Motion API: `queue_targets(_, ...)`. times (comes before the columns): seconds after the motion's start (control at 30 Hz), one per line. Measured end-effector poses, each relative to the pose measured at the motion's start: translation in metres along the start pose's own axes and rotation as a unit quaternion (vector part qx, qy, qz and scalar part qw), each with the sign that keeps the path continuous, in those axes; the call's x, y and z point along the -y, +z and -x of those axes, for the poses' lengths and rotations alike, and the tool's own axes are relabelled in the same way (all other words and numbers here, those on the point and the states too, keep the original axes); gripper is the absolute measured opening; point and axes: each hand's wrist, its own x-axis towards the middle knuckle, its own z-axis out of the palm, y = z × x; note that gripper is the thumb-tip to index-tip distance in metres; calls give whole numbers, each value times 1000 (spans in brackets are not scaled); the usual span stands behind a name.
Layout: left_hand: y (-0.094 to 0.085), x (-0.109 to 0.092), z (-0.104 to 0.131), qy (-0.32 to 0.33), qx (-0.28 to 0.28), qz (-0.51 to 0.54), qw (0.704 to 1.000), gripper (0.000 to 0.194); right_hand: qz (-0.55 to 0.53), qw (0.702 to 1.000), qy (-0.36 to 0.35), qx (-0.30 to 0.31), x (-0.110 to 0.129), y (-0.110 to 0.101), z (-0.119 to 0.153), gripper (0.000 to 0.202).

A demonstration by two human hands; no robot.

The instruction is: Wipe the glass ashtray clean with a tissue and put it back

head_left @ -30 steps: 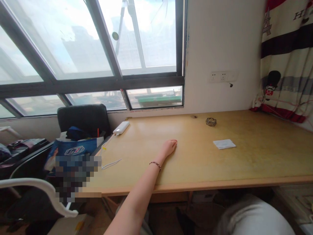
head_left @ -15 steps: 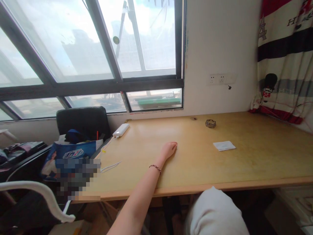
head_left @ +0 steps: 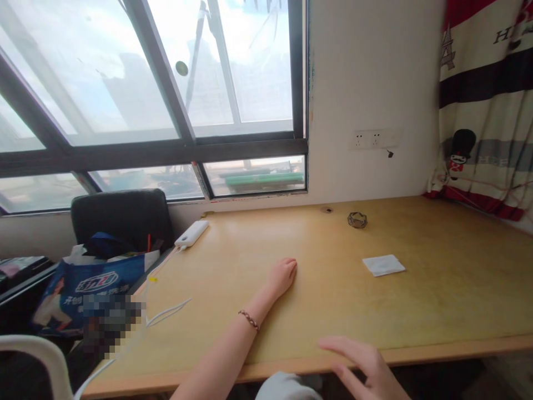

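My left hand rests on the wooden table, a braided bracelet round its wrist. Its fingers are curled together and closed; whether anything is inside them is hidden. Low in the view, over the table's front edge, my right hand reaches in with fingers apart and nothing in it. To the right of my left hand lies a folded white paper, apart from both hands. Behind the paper is a small dark openwork ring-shaped object.
A white power bank with a white cable lies along the table's left side. A blue bag sits by a black chair at the left. The window and the wall with sockets stand behind; a curtain hangs at right.
My right hand has come into view from the bottom. The view has shifted slightly, so the table and the things on it appear lower. My left hand stays on the table, still closed.
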Motion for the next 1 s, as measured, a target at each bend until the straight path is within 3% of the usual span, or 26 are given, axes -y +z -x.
queue_targets(0.13,8,-13,-11,-14,36,-85,996,26,157,971,133,-118,-77,-10,-51,44)
queue_targets(0.23,11,-21,-21,-18,52,-133,990,28,281,908,250,-184,-125,-16,-102,59)
queue_targets(0.33,10,-24,-23,-35,34,-149,988,29,345,816,408,-220,-154,-16,-140,69)
queue_targets(0.43,8,-23,-16,-51,15,-144,988,30,339,789,470,-205,-170,-8,-151,71)
queue_targets(0.57,8,-22,-10,-56,16,-134,989,28,363,816,400,-206,-179,1,-143,63)
queue_targets(0.73,9,-24,-13,-61,10,-142,988,28,309,913,219,-150,-176,5,-146,51)
queue_targets(0.83,10,-24,-13,-59,4,-142,988,26,241,956,118,-119,-166,12,-150,44)
queue_targets(1.0,8,-23,-16,-54,-6,-147,988,22,210,972,49,-89,-141,27,-149,26)
